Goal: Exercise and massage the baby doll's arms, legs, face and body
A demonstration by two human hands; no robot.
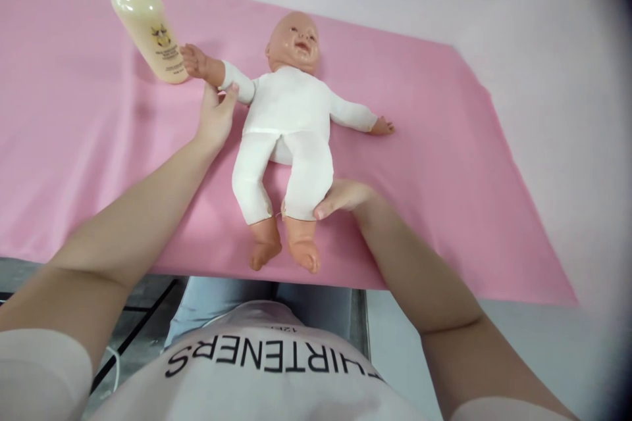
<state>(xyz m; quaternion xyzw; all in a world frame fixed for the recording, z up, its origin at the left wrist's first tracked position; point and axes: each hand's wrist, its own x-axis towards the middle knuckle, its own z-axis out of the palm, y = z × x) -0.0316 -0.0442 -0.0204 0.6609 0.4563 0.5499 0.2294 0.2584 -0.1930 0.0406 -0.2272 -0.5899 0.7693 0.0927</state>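
Printed letters on a pale shirt (257, 368) are being seen upside down nearest the camera, partly cut off and reading roughly "HIRTENERS". Beyond it, a baby doll (286, 138) in a white suit is being kept on its back on a pink cloth (444, 164), head away from the person. Its upper arm is being gripped by the left hand (216, 115), fingers closed around the sleeve, and its lower leg is being clasped by the right hand (343, 198), fingers curled under the calf. A cream lotion bottle (145, 23) is being touched by the doll's outstretched hand; its small label print cannot be read. The doll is being positioned only; the bottle appears untouched by the person, so any lotion work is judged as not begun.
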